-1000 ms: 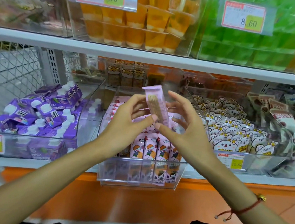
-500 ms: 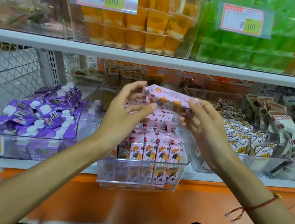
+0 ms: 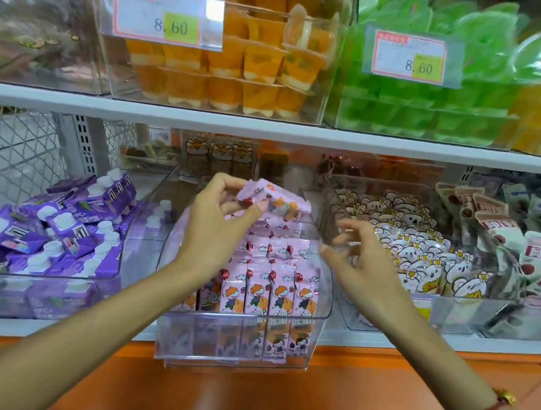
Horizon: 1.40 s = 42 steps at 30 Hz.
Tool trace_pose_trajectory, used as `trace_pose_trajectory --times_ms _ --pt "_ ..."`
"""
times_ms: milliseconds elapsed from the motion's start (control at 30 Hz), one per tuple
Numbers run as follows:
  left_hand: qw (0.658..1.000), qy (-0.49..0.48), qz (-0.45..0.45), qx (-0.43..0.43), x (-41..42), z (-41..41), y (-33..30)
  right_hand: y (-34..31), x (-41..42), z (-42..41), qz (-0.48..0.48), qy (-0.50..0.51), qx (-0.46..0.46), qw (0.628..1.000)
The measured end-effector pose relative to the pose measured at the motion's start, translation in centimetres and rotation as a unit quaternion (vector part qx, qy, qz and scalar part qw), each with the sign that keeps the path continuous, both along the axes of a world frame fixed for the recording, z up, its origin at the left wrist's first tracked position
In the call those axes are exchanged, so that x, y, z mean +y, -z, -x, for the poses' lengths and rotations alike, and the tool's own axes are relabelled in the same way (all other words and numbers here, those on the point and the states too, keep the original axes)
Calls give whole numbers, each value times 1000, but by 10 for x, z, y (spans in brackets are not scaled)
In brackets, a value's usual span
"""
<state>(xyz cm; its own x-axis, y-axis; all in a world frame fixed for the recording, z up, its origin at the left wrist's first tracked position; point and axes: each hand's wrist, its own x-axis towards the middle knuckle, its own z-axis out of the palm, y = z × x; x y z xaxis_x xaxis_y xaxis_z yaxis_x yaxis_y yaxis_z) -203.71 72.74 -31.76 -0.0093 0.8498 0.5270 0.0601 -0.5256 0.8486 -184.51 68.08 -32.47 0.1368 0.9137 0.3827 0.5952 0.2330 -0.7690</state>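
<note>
Left grip [image 3: 218, 223] pinching pink packet [image 3: 282, 202] at its left end, right grip [image 3: 362, 258] slack-fingered, empty — just beside it

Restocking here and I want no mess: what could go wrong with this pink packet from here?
1. Only the left hand pinches the pink packet, by one end; the right hand is off it, so it may slip.
2. It lies flat above the standing packets in the clear bin; dropped so, it could land crosswise or tip them.

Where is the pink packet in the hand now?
In the head view, centre, the left hand pinches the pink packet above the clear bin.
</note>
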Motion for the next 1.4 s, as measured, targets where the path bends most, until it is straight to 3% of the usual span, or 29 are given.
trace_pose_trajectory --times_ms 133,300,500,600,733,867,1000,1167,1400 --pt "995 -3 39 92 16 -5 16 9 -6 -1 27 -40 -104 993" --pt "977 36 -10 208 22 9 0 10 -7 -7 35 -75 -109 991" --pt "909 117 -12 400 36 0 -44 12 -7 -15 25 -104 -105 989" --pt "874 83 -7 478 49 -26 -43 12 -6 -16 26 -102 -105 989" --pt "835 -45 -45 547 64 -53 -10 14 -7 -17 22 -104 -101 989" --pt "846 -59 -23 530 69 -54 2 15 -5 -19 23 -104 -101 989" --pt "890 2 -3 455 64 -42 -9 15 -4 -20 34 -110 -103 988" --pt "821 59 -38 567 44 -37 -7 15 -3 -19 36 -102 -115 987" --pt "831 127 -9 541 21 -38 -6 8 -5 -15 30 -68 -115 991"
